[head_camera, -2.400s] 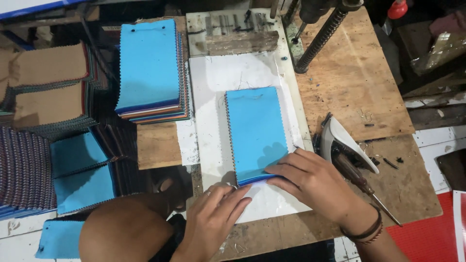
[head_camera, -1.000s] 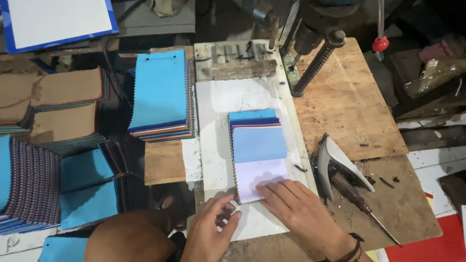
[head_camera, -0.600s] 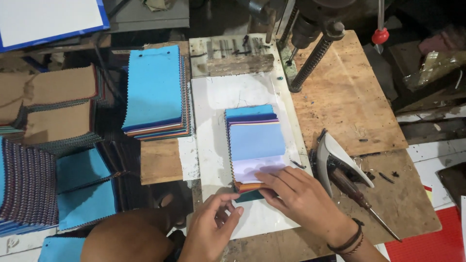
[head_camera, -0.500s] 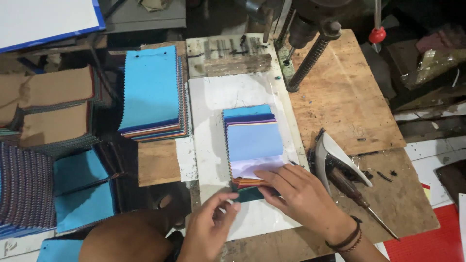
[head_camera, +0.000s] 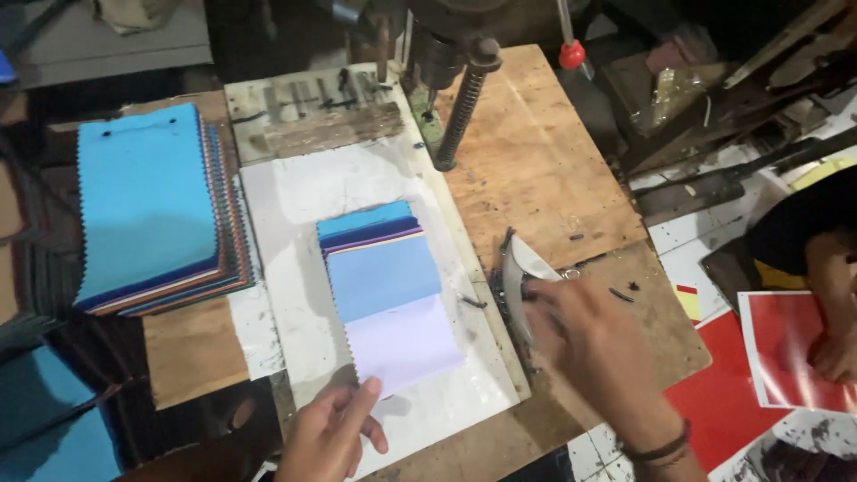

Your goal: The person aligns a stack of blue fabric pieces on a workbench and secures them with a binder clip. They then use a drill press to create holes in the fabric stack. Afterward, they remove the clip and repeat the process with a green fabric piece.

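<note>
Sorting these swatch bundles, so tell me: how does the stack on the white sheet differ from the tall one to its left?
The fanned stack lies stepped, showing blue, purple, light blue and lilac layers; the tall stack sits squared, with one bright blue sheet on top. The fanned stack looks thinner; the tall stack is thick, with many coloured edges. The left hand is at the fanned stack's near corner; nothing touches the tall stack. Both have zigzag-cut edges.

At frame centre a fanned stack of fabric swatches (head_camera: 386, 299) is touched at its lower corner by the left hand (head_camera: 328, 437), while the white metal tool (head_camera: 520, 278) right of centre is reached by the blurred right hand (head_camera: 585, 330).
</note>
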